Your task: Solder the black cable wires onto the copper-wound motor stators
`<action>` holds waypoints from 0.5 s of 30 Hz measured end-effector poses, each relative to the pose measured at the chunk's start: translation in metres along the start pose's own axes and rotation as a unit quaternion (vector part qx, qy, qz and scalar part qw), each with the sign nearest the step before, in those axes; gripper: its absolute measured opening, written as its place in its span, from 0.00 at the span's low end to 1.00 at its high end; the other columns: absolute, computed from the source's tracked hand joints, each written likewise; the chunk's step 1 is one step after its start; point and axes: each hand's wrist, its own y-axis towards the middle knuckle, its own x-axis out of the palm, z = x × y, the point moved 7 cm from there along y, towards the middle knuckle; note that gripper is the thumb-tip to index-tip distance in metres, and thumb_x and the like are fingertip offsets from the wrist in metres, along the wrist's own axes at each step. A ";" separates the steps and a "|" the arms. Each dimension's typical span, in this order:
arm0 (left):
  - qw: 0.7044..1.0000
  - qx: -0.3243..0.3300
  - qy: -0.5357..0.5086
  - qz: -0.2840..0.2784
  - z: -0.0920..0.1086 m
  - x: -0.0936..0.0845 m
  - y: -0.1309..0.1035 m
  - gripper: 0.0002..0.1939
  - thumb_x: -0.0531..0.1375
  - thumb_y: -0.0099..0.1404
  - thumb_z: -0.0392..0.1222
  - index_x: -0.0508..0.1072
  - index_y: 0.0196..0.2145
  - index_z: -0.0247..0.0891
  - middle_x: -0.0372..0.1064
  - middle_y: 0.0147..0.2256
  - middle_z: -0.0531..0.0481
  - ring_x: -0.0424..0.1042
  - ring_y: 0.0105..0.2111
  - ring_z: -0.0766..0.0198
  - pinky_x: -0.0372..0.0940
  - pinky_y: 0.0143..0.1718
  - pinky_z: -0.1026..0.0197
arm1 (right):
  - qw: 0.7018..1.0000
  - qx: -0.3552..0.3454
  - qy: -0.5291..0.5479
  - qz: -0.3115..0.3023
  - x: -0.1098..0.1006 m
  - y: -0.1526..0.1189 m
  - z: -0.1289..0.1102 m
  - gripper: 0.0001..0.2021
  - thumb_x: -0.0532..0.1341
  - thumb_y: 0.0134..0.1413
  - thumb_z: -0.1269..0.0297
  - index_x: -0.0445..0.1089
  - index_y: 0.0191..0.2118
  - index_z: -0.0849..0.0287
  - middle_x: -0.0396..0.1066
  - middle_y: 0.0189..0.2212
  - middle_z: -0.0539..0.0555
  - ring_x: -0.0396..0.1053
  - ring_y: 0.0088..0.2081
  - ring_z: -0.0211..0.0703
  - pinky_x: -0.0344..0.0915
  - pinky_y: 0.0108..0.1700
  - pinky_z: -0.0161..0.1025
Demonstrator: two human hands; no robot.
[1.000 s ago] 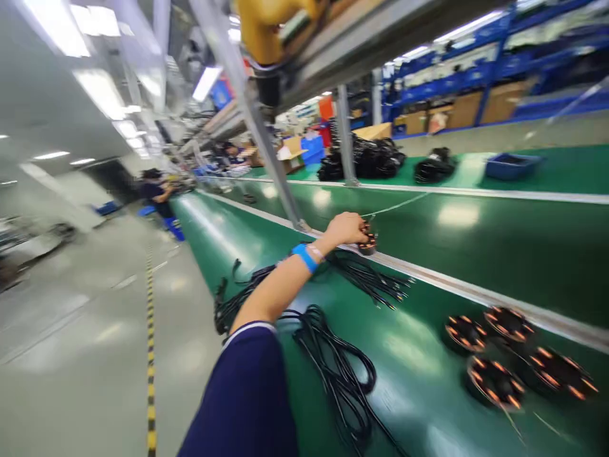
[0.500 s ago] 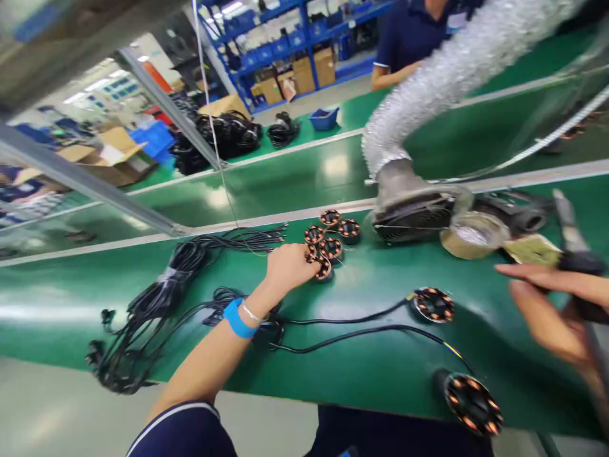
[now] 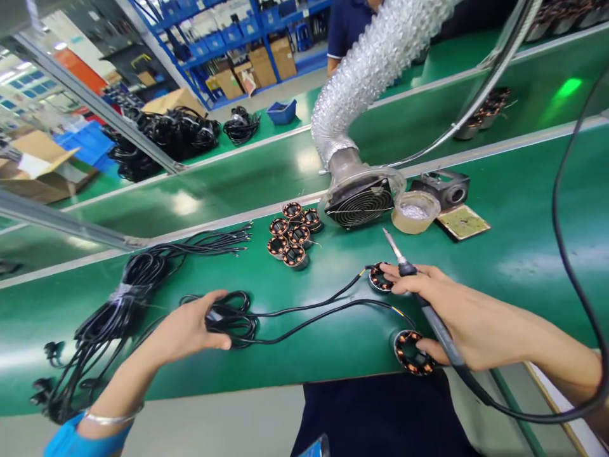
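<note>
My right hand (image 3: 451, 311) holds a soldering iron (image 3: 435, 324) with its bare tip (image 3: 387, 236) pointing up and away. Fingers of that same hand rest on a wired motor stator (image 3: 379, 278), while the thumb touches a second stator (image 3: 410, 360) near the table edge. Black cables run from both stators to a looped coil of cable (image 3: 240, 320). Beside this coil is my left hand (image 3: 188, 327), thumb and fingers apart at the coil's left side; whether it touches the cable is unclear. Several loose stators with copper windings (image 3: 295, 257) stand together farther back.
A fan with a silver duct (image 3: 361, 203) stands behind, next to a round yellowish tub (image 3: 415, 212), a dark iron holder (image 3: 440, 189) and a sponge tray (image 3: 462, 222). Bundled black cables (image 3: 126, 289) lie at left. Across the bench is a person (image 3: 349, 28).
My left hand has left the stator cluster and come back to the cable coil. My right hand, with the soldering iron, has moved left onto the two wired stators. The view has shifted right.
</note>
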 end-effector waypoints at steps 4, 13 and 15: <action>0.998 -0.038 0.027 -0.029 -0.014 0.015 -0.003 0.51 0.65 0.51 0.65 0.62 0.65 0.35 0.78 0.38 0.42 0.77 0.39 0.42 0.66 0.38 0.55 | 0.999 0.013 0.001 -0.032 0.003 0.002 -0.002 0.35 0.65 0.49 0.69 0.51 0.61 0.56 0.64 0.61 0.66 0.68 0.58 0.60 0.68 0.58 0.56; 0.997 -0.028 0.038 -0.059 -0.007 0.012 0.003 0.48 0.63 0.50 0.64 0.66 0.63 0.34 0.79 0.39 0.41 0.77 0.41 0.40 0.66 0.38 0.55 | 0.996 0.062 0.065 -0.007 0.013 0.004 0.005 0.36 0.69 0.47 0.68 0.54 0.60 0.55 0.59 0.65 0.65 0.64 0.64 0.56 0.70 0.58 0.45; 0.997 -0.024 0.042 -0.067 -0.009 0.012 0.004 0.47 0.63 0.50 0.63 0.66 0.63 0.34 0.79 0.39 0.41 0.77 0.43 0.40 0.66 0.39 0.55 | 0.993 0.084 0.081 -0.009 0.014 0.003 0.010 0.37 0.70 0.46 0.66 0.54 0.60 0.54 0.56 0.68 0.65 0.63 0.65 0.57 0.70 0.59 0.46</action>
